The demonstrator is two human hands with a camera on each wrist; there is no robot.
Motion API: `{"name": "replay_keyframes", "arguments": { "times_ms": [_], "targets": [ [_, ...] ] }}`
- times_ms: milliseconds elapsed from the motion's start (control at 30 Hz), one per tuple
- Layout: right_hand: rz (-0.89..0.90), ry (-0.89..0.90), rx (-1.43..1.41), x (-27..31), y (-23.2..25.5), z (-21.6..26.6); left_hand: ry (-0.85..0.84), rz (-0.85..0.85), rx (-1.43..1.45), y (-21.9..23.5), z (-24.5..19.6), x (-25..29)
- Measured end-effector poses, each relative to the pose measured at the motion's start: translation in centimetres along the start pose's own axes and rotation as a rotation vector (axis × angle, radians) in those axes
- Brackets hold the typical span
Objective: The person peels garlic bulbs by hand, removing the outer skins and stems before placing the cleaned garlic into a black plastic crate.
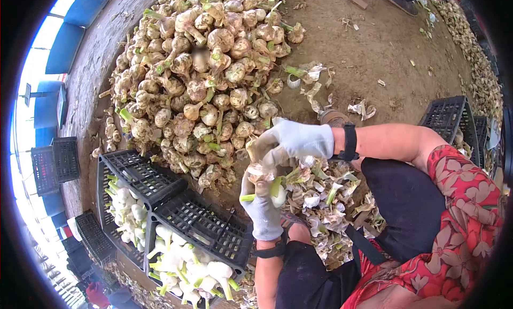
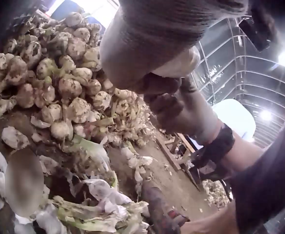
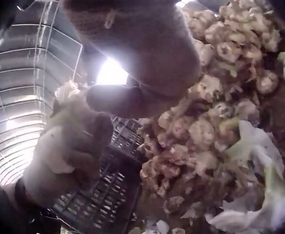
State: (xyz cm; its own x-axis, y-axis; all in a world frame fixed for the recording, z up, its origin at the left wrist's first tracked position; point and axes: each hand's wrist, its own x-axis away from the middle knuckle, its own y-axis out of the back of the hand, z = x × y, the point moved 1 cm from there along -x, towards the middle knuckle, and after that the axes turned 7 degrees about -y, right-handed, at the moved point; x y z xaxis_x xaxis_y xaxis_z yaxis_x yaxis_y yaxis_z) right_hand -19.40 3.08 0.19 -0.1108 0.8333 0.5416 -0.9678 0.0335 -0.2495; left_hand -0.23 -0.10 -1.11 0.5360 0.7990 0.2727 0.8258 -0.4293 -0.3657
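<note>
Centre of the head view: a garlic bulb [image 1: 263,172] is mid-peel, pinched between both gloved hands. The right hand [image 1: 299,141] curls over its top, tearing papery skin; the left hand [image 1: 260,207] clasps its green stem. Likely next: strip the remaining husk. Knobbly dirty bulbs [image 1: 203,68] are heaped upper left; smooth white peeled ones fill black lattice crates [image 1: 214,226].

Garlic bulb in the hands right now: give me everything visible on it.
The garlic bulb is held between both gloved hands above the heap of peeled skins. Its papery skin is dirty and tan, partly torn and flaring out, with a cut green stem stub poking left. The left hand grips it from below; the right hand pinches the loose skin at the top. The wrist views show it poorly.
</note>
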Motion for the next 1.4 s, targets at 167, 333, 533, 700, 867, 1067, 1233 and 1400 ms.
{"name": "replay_keyframes", "arguments": {
  "times_ms": [167, 333, 533, 700, 867, 1067, 1233, 1400],
  "targets": [
    [-0.069, 0.108, 0.119, -1.1, -0.8, -1.4, 0.144, 0.035, 0.171, 1.0, 0.6, 0.4],
    [0.081, -0.06, 0.013, -0.1, 0.4, -0.5, 0.342, -0.111, 0.446, 0.9, 0.9, 0.7],
    [-0.142, 0.17, 0.468, -0.2, -0.1, -0.1, 0.392, -0.138, 0.547, 0.1, 0.5, 0.0],
    [-0.347, 0.439, 0.654, -0.5, -1.0, -1.4, 0.52, 0.062, 0.736, 0.8, 0.1, -0.3],
    [-0.488, 0.101, 0.438, -1.3, -1.0, -2.2, 0.021, -0.078, 0.035, -0.4, -0.2, -0.3],
    [-0.496, 0.325, 0.487, -0.8, -2.8, -2.5, -0.288, -0.135, -0.508, -1.1, 0.7, -0.5],
    [-0.414, 0.539, 0.433, -0.2, -3.9, -2.3, 0.418, -0.065, 0.504, 0.2, 0.6, -1.6],
    [-0.371, 0.527, 0.491, 0.4, -3.4, -2.4, 0.03, -0.256, -0.093, -0.9, 0.6, -1.0]
  ]
}}
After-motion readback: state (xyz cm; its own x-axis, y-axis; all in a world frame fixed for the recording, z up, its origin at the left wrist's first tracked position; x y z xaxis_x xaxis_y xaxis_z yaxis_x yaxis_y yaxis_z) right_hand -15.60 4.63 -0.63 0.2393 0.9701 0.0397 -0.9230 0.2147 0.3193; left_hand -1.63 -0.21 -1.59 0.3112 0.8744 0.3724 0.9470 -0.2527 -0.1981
